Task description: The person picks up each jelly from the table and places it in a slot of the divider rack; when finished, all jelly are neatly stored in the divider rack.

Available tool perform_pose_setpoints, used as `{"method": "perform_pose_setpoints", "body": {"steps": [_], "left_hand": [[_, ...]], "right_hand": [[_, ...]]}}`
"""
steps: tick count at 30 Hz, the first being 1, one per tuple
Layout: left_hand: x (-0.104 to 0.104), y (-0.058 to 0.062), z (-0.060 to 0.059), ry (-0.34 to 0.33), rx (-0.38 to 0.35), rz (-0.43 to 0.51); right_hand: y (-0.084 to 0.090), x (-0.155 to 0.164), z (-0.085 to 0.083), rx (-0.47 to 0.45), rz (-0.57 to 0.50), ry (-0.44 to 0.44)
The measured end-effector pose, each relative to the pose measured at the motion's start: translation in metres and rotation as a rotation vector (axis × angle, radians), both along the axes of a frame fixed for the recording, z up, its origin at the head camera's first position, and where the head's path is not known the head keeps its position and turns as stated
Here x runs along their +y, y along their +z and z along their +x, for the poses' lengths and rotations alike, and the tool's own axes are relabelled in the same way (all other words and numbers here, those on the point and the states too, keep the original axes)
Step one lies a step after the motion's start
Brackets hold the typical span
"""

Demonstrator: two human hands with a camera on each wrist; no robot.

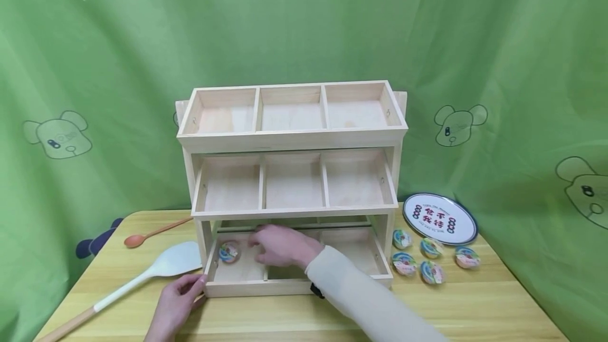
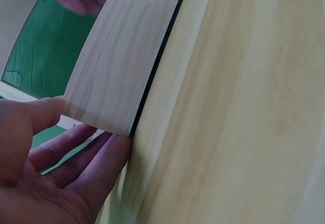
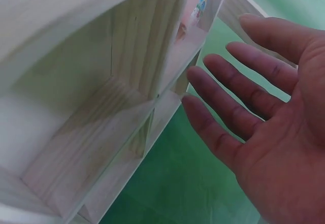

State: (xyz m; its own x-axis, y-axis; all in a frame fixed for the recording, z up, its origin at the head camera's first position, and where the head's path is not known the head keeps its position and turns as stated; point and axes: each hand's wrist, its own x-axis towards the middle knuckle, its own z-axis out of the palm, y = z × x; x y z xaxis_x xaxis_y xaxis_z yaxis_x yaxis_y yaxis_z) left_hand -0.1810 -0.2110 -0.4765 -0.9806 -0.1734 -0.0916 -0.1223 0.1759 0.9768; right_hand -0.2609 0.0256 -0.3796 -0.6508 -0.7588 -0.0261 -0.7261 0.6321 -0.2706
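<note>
Head view, left to right: left grip [image 1: 176, 300] pinched on corner of lower tray [image 1: 252, 288], pale grained wood, rectangular, divided. One round, glossy printed cup [image 1: 229, 252] already inside left compartment [image 1: 243, 273]. Right grip [image 1: 281, 247] relaxed, nothing held, over tray, right of cup. Far right: five similar cups [image 1: 432, 272], judged outstanding, on smooth, wood-grained bench [image 1: 489, 307] near dark-rimmed plate [image 1: 440, 219].

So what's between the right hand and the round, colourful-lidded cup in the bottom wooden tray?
Only bare floor of the bottom wooden tray between right hand and cup; shows in the head view.
</note>
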Motion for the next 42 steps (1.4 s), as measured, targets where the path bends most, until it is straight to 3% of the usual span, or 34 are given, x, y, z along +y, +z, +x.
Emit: {"method": "perform_pose_setpoints", "body": {"steps": [7, 25, 36, 42], "left_hand": [[-0.003, 0.001, -0.002, 0.003, -0.013, 0.017], [0.001, 0.004, -0.006, 0.04, -0.023, 0.017], [0.003, 0.005, -0.007, 0.038, -0.035, 0.035], [0.002, 0.004, -0.008, 0.036, -0.039, 0.046]], "right_hand": [[0.0, 0.014, 0.003, 0.033, 0.006, 0.02], [0.0, 0.079, 0.014, -0.06, -0.061, -0.114], [-0.002, 0.094, 0.022, -0.023, -0.017, -0.168], [0.001, 0.1, 0.026, -0.054, -0.03, -0.204]]}}
